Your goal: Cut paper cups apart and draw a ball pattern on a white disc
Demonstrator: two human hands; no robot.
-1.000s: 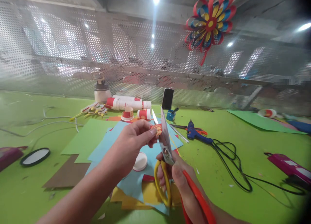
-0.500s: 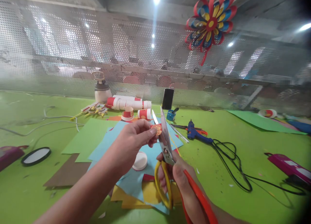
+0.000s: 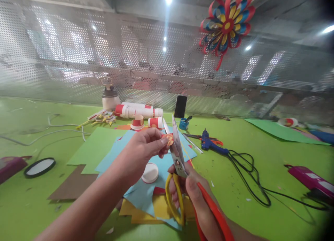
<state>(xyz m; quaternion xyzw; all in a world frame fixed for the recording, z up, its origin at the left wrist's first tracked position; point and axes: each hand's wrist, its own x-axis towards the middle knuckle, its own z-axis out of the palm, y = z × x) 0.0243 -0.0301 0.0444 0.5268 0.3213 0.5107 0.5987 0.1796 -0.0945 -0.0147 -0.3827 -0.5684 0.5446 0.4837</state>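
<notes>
Between the thumb and fingers of my left hand (image 3: 147, 147) is a small red paper piece (image 3: 168, 139) with yellow print. My right hand (image 3: 200, 195) grips a pair of scissors (image 3: 178, 154) with one yellow and one orange-red handle. The blades point away from me and stand a little apart, with the paper piece right at them; whether it lies fully between them I cannot tell. Below my left hand a round white cup base (image 3: 150, 173) with a red edge rests on light blue paper (image 3: 139, 199). Yellow paper (image 3: 143, 215) lies under that.
Behind my hands lie stacked paper cups (image 3: 141, 111), a cut cup (image 3: 137, 122), a phone (image 3: 180, 106) and a blue jar (image 3: 184, 124). A blue glue gun (image 3: 212, 143) with a looped black cord is on the right. Green paper (image 3: 91, 147) and a round mirror-like disc (image 3: 40, 167) are left.
Both hands hold nearly the same place, and the scissor blades look about as far apart as before. The red paper piece has turned very slightly at most.
</notes>
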